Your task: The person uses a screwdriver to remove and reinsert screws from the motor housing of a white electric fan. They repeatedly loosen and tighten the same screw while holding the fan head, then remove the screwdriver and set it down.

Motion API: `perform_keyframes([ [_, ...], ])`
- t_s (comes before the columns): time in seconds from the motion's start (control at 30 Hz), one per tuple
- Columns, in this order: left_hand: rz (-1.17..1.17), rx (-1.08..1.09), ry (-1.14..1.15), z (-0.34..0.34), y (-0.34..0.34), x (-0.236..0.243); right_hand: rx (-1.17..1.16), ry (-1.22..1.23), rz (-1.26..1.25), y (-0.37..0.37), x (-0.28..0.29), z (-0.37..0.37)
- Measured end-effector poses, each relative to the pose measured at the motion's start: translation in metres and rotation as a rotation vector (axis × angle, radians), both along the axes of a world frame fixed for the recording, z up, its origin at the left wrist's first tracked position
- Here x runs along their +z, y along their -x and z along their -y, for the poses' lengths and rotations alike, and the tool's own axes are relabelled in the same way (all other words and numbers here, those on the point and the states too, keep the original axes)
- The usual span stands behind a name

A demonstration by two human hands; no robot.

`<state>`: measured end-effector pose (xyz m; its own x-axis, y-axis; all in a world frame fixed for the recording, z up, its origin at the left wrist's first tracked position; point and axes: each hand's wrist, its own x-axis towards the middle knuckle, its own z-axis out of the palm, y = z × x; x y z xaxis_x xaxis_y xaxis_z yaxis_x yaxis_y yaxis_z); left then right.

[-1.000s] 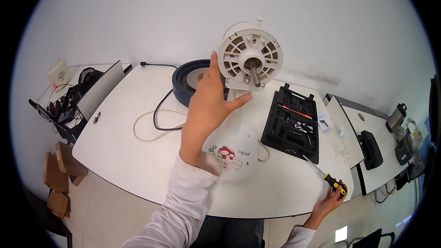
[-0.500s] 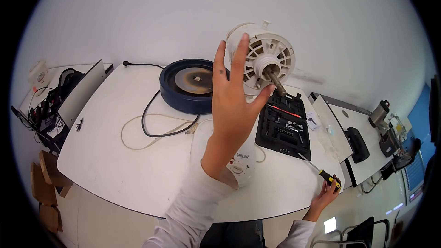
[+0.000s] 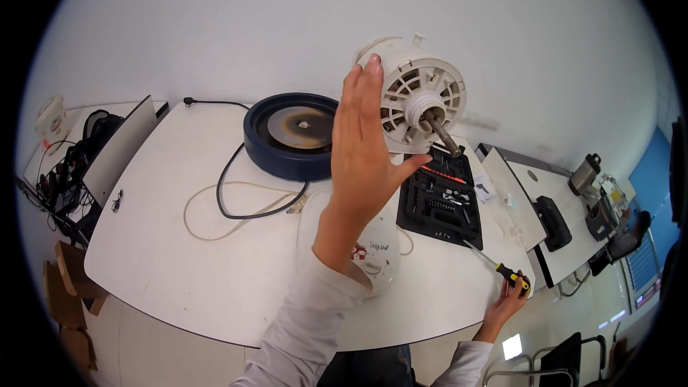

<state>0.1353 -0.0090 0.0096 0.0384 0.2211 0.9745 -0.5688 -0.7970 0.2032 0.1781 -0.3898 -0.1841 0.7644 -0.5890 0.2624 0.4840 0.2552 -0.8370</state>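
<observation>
My left hand (image 3: pixel 358 150) is raised over the table, fingers stretched upward and thumb out to the side. It is beside the white fan motor housing (image 3: pixel 423 97), which has a slotted round front and a bare metal shaft sticking out. Whether the palm touches the housing I cannot tell. Behind my forearm, the white fan base (image 3: pixel 380 276) with a knob and a small printed picture is partly hidden. At the table's right edge, my right hand (image 3: pixel 507 299) grips a black and yellow screwdriver (image 3: pixel 512 277), its shank pointing away to the left.
A round dark-blue hot plate (image 3: pixel 294 166) with a scorched metal disc stands left of my hand. Its black cable and a pale cord (image 3: pixel 188 215) loop over the white table (image 3: pixel 165 258). An open black tool case (image 3: pixel 441 226) lies right. Beyond are another desk and a person (image 3: pixel 631 236).
My left fingers have drawn closer together, and the hand sits slightly left of the motor housing compared with before. My right hand keeps its hold on the screwdriver.
</observation>
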Motion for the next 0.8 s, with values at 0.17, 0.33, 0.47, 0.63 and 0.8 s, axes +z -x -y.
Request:
perform_keyframes([
  [0.17,0.003,0.068,-0.062,-0.011,-0.006,-0.004,-0.002,0.013,-0.024,0.000,0.001,-0.001],
  [0.33,0.039,0.006,-0.044,-0.010,-0.011,-0.005,-0.018,0.014,-0.031,0.000,0.001,0.000],
  [0.47,0.038,-0.026,-0.038,-0.009,-0.011,-0.005,-0.023,0.004,-0.031,0.001,0.003,-0.003],
  [0.63,0.019,-0.022,-0.033,-0.007,-0.005,-0.003,-0.018,-0.002,-0.019,0.001,0.003,-0.004],
  [0.8,-0.024,-0.045,-0.007,-0.004,-0.004,-0.003,0.001,0.015,-0.013,-0.001,0.000,0.001],
])
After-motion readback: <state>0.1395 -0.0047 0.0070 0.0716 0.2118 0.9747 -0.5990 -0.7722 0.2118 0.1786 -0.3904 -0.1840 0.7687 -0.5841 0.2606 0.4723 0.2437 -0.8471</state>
